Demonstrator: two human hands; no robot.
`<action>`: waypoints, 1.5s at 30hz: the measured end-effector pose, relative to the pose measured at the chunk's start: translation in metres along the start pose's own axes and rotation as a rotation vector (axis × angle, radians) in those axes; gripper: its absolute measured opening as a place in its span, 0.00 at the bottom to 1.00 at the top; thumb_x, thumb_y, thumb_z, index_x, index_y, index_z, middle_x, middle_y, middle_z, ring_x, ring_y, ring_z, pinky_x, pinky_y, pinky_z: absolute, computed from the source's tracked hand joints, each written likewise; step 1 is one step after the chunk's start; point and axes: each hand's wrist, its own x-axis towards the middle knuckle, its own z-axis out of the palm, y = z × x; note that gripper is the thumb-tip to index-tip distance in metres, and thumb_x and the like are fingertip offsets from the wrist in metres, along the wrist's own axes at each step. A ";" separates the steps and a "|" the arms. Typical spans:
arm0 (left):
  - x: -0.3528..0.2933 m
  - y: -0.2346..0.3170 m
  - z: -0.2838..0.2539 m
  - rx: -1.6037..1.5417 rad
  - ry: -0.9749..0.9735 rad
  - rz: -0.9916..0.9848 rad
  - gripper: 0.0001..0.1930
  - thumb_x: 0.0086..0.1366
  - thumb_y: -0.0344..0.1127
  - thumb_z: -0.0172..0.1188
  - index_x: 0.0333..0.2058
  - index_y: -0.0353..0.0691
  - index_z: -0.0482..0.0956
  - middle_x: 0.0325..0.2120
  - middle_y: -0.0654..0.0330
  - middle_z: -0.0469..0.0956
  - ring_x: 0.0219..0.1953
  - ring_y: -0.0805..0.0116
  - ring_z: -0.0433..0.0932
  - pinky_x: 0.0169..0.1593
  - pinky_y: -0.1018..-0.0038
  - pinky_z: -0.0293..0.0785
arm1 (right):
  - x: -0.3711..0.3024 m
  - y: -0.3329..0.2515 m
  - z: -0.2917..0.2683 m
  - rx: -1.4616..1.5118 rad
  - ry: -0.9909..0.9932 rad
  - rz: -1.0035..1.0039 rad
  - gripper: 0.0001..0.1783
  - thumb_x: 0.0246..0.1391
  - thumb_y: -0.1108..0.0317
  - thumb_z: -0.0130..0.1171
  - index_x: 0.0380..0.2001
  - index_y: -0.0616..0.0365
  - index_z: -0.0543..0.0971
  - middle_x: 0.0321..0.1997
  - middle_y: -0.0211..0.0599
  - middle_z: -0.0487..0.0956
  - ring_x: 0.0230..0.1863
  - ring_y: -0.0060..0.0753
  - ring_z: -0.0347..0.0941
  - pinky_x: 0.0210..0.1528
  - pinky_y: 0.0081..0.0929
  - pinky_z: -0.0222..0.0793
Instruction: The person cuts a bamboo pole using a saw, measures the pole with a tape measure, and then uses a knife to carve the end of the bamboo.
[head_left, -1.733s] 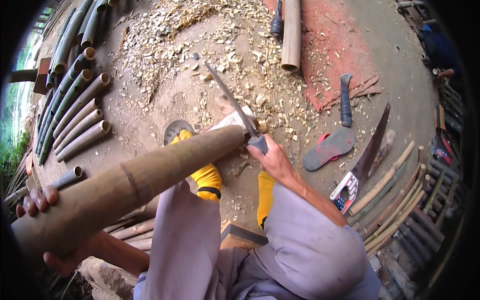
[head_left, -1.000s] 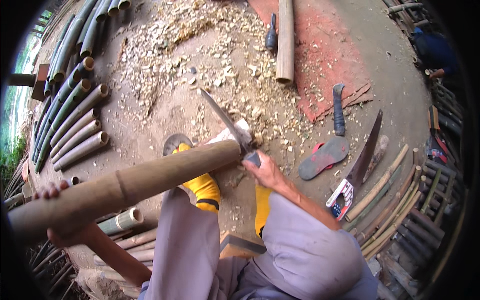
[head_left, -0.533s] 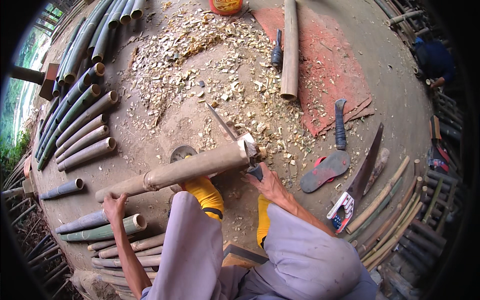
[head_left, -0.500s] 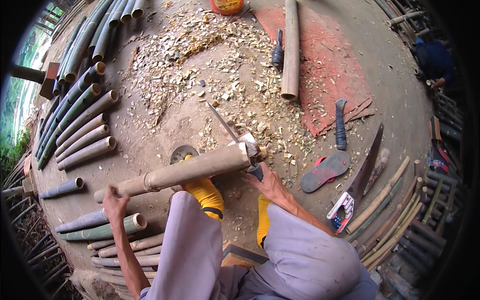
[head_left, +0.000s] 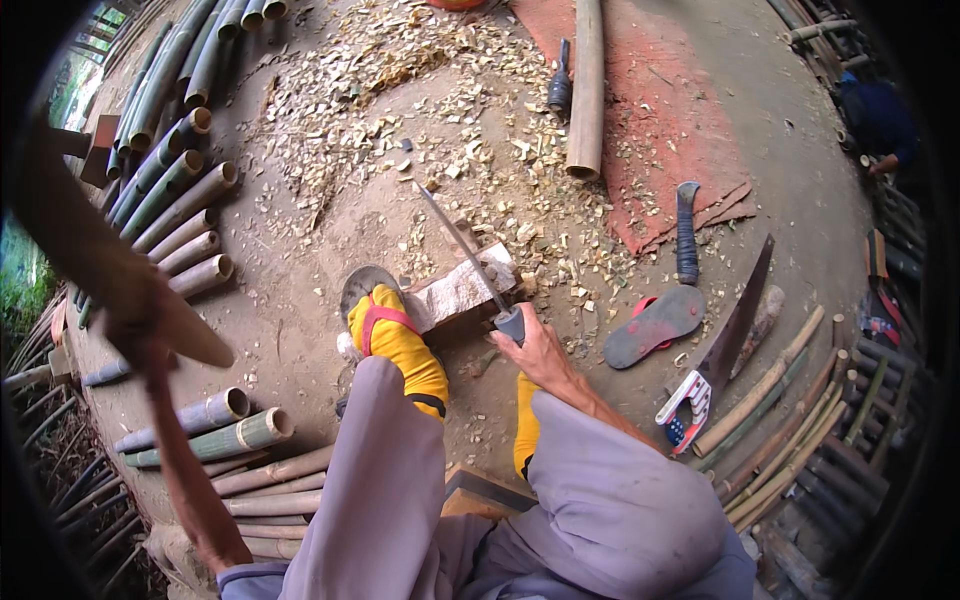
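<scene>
My left hand (head_left: 140, 325), blurred, is raised at the left and closed round a pale brown bamboo pole (head_left: 95, 235). The pole slants over other bamboo, one end toward the middle of the ground. Low in the centre, my right hand (head_left: 542, 352) grips the dark handle of a long, narrow-bladed knife (head_left: 458, 235). Its blade points up and to the left, passing over a chopped, pale-topped wooden block (head_left: 460, 292). Beside the block is my left foot in a yellow sock (head_left: 400, 345) and a sandal.
Wood chips (head_left: 400, 75) cover the dirt. At the right lie a loose sandal (head_left: 655, 325), a black-handled blade (head_left: 686, 235), a handsaw (head_left: 720, 345) and bamboo strips. More bamboo poles (head_left: 200, 190) line the left. Another pole (head_left: 586, 90) crosses a red mat (head_left: 670, 120). A person (head_left: 880, 120) is far right.
My left hand has swung the bamboo pole up and left, off the wooden block and away from the knife. My right hand stays nearly in place with the knife.
</scene>
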 end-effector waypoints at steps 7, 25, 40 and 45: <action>0.052 0.171 -0.013 -1.067 0.039 -0.065 0.27 0.59 0.44 0.49 0.51 0.29 0.62 0.42 0.47 0.67 0.48 0.56 0.67 0.58 0.59 0.58 | -0.007 -0.002 0.002 0.085 0.045 -0.046 0.25 0.54 0.57 0.58 0.46 0.62 0.62 0.32 0.54 0.77 0.34 0.54 0.77 0.33 0.42 0.72; -0.011 0.174 0.109 -1.140 0.198 -0.198 0.28 0.56 0.45 0.51 0.49 0.27 0.62 0.40 0.50 0.66 0.44 0.57 0.68 0.54 0.60 0.62 | -0.001 0.001 -0.014 -0.105 0.041 -0.014 0.22 0.54 0.57 0.58 0.39 0.65 0.65 0.25 0.46 0.77 0.28 0.43 0.79 0.27 0.33 0.75; -0.012 0.178 0.099 -1.176 0.143 -0.183 0.30 0.53 0.44 0.52 0.49 0.28 0.61 0.39 0.50 0.65 0.45 0.58 0.66 0.56 0.60 0.59 | -0.005 -0.035 -0.022 0.051 0.043 -0.092 0.22 0.52 0.60 0.61 0.42 0.63 0.66 0.25 0.49 0.77 0.30 0.48 0.79 0.28 0.34 0.73; -0.015 0.166 0.092 -1.237 0.106 -0.091 0.32 0.50 0.44 0.55 0.50 0.30 0.59 0.38 0.51 0.63 0.44 0.58 0.64 0.56 0.59 0.57 | -0.024 -0.057 -0.027 0.217 0.302 -0.480 0.23 0.50 0.59 0.63 0.42 0.63 0.67 0.26 0.44 0.77 0.29 0.40 0.79 0.29 0.30 0.74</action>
